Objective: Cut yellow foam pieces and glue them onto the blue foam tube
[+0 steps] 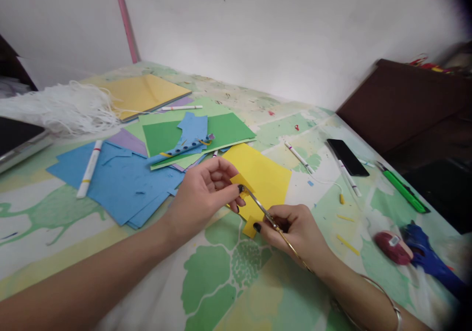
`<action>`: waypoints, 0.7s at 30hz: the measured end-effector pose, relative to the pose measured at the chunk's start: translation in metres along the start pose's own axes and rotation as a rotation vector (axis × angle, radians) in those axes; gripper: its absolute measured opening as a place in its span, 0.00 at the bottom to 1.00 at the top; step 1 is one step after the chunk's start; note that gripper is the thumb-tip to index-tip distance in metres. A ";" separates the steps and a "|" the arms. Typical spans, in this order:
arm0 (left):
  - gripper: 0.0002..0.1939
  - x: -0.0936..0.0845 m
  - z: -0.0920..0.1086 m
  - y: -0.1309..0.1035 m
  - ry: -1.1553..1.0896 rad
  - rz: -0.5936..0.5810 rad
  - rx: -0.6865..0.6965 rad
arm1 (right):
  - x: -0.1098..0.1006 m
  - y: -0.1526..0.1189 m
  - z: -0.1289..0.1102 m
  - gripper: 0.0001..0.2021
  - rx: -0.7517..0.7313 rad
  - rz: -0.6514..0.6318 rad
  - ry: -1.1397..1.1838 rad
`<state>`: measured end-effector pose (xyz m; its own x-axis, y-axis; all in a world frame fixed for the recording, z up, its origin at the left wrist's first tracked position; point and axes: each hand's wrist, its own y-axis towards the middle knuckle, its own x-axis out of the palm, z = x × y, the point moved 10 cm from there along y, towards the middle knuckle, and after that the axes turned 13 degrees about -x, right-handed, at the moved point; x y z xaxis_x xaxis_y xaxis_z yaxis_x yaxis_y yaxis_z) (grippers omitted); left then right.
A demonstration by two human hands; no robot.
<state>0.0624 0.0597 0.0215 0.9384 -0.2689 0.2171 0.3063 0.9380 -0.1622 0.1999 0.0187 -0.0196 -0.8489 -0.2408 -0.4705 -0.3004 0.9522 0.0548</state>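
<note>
Bangle (397,313) on R wrist (341,277); R hand (297,230) clamped on 1 slim tool (260,207), silver tip, gold shank. L hand (206,188) pinches 1 small flat yel. bit (240,180), in front of 1 yel. sheet (269,173). Rt of sheet: 2 strips (347,245), 1 phone (347,157), 1 cutter (403,191).

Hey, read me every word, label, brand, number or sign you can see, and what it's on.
There's nothing I can read.
Dark red object: its pale patch is too small to read.
Thick white marker at left: any print is too blurred.
Black phone: no readable text.
Scissors, large yellow sheet: no text visible.
</note>
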 end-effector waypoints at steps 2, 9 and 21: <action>0.10 -0.002 0.001 0.000 -0.001 0.024 0.014 | 0.000 0.000 0.000 0.16 0.003 -0.002 0.003; 0.10 -0.010 0.003 -0.001 0.021 0.099 0.050 | -0.002 0.001 -0.002 0.16 0.000 0.008 0.014; 0.09 -0.013 0.003 0.000 -0.015 0.095 0.050 | -0.004 0.002 -0.006 0.15 -0.025 0.009 -0.018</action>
<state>0.0492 0.0637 0.0215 0.9603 -0.1753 0.2172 0.2073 0.9690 -0.1346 0.2000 0.0208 -0.0120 -0.8436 -0.2288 -0.4857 -0.3041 0.9492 0.0809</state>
